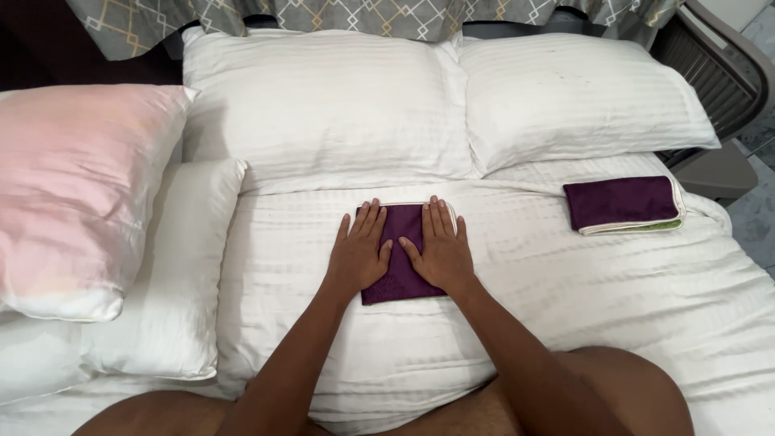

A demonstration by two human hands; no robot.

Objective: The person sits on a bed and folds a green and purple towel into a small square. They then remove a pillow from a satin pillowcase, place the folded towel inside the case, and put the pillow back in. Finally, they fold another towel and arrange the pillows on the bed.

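1. Hands are pressing flat at the frame's centre: left hand (358, 253) and right hand (440, 249), fingers spread, are lying on a folded purple cloth (401, 274) on the white duvet (565, 282).
2. Cloth is looking soft, light and limp; its edges are seeming best for gripping.
3. Palms are hiding much of it; a second folded cloth (622, 202) is lying right of centre.
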